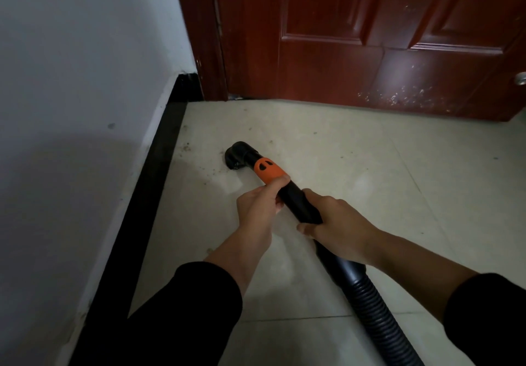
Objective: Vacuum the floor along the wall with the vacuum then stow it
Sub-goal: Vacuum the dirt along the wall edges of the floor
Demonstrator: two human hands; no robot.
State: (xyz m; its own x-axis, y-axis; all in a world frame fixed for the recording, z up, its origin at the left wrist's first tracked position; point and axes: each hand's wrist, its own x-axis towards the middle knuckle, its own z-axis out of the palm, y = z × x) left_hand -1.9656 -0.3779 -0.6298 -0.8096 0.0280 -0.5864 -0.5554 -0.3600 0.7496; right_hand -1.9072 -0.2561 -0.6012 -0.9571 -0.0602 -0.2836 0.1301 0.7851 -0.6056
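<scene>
- Head view: the black tube of the vacuum [296,203] is gripped by both hands, which are set close together along it without touching each other.
- The left hand [257,209] is curled round the tube at the forward spot, with its thumb laid against the rear edge of the orange collar [266,170].
- The right hand [338,223] is clamped round the tube just behind the left hand, with its fingers wrapped under it.
- Just ahead of the left hand, beyond the collar, the black angled nozzle [237,156] is set mouth down on the pale tiled floor [370,180].
- Behind the right hand, the ribbed black hose [378,317] is led back to the lower edge of the view.
- To the left of the left hand, a black skirting board [148,195] is seen along the foot of the white wall [71,81]; the nozzle is kept near it but apart from it.
- Dark specks [186,146] are scattered on the tiles between the nozzle and the skirting board.
- Well ahead of both hands, a reddish-brown panelled door [370,38] is seen, marked with pale scuffs low down, with a metal knob [521,78] at the right edge.
- Black sleeves [185,308] are worn on both forearms, ending short of the wrists.
</scene>
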